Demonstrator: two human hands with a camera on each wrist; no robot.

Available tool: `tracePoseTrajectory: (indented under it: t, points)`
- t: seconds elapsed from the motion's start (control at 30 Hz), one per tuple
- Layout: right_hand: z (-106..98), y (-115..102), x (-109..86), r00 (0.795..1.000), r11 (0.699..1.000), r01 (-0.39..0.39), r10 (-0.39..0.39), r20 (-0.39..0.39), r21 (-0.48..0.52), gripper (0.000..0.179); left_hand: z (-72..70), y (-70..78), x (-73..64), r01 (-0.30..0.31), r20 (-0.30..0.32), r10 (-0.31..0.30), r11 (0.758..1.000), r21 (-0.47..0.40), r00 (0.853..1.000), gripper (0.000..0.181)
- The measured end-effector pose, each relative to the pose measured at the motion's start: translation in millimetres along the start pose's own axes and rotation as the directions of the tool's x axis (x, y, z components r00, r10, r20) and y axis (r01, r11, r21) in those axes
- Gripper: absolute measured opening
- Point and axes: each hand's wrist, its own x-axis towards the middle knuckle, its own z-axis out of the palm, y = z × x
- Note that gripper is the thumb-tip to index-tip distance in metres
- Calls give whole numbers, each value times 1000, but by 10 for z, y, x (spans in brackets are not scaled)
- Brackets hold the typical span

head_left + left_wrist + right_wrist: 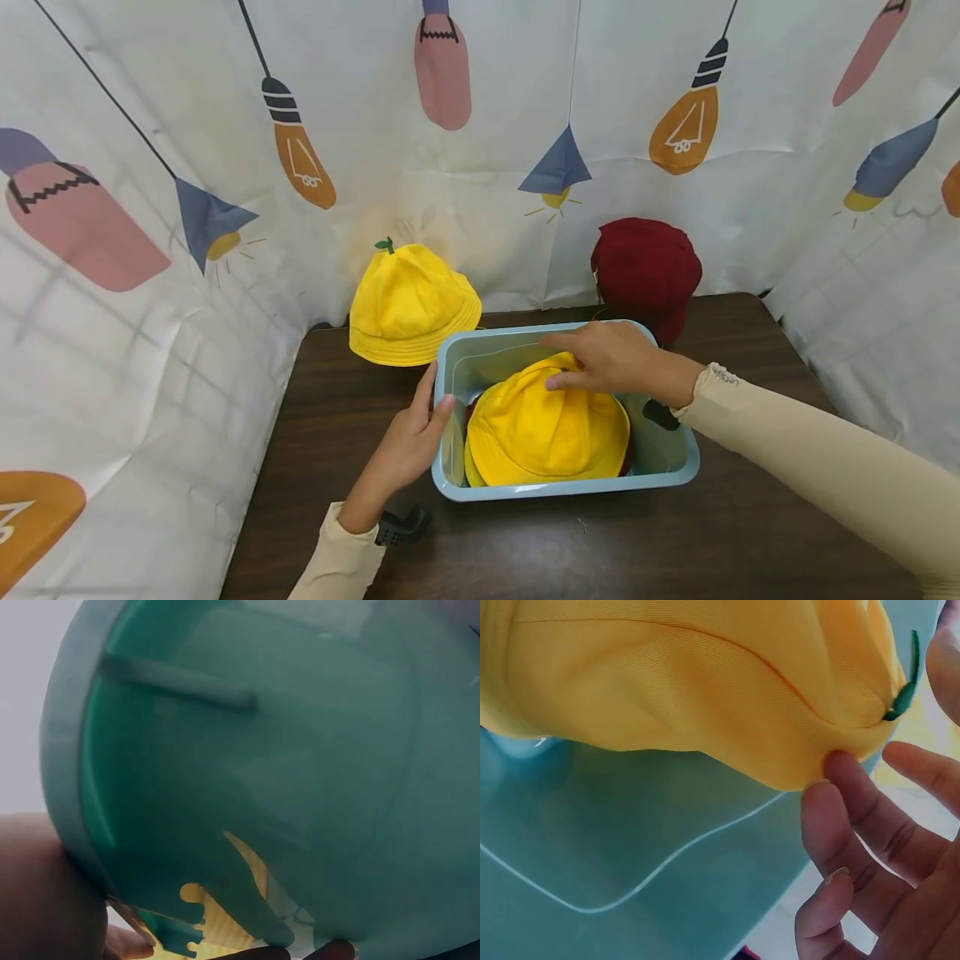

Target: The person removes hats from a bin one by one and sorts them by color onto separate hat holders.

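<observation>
A light blue plastic basin stands on the table, holding a yellow bucket hat. Dark red fabric peeks out beneath the hat. My left hand holds the basin's left end, thumb at the rim and fingers along the outer wall. Over the basin, my right hand has its thumb and fingers spread around the hat's crown. In the right wrist view, loosely bent fingers reach the crown's edge near a green leaf tip, while the thumb stands apart.
Behind the basin at left sits another yellow hat with a green leaf. A dark red hat is at the back right. White printed fabric encloses the back and sides of the dark wooden table.
</observation>
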Motion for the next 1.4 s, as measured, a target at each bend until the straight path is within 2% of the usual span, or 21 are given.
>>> tracePoseTrajectory:
  t: [0.23, 0.43, 0.67, 1.0, 1.4]
  points:
    - [86, 55, 16, 999, 999, 29, -28, -27, 29, 59, 19, 0, -10, -18, -14, 18, 1000, 1, 1000, 73]
    - [143, 62, 31, 993, 995, 92, -89, -76, 40, 43, 23, 2, -18, -27, -20, 27, 1000, 12, 999, 75]
    - [193, 71, 45, 986, 988, 135, -126, -111, 79, 27, 27, -1, -16, -30, -29, 30, 999, 26, 999, 75]
    - [229, 90, 56, 980, 978, 168, -153, -128, 122, 24, 32, -9, -10, -31, -33, 32, 999, 15, 999, 75]
    - [176, 106, 65, 977, 958, 167, -129, -173, 231, 23, 28, 2, -4, -26, -44, 29, 998, 51, 999, 75]
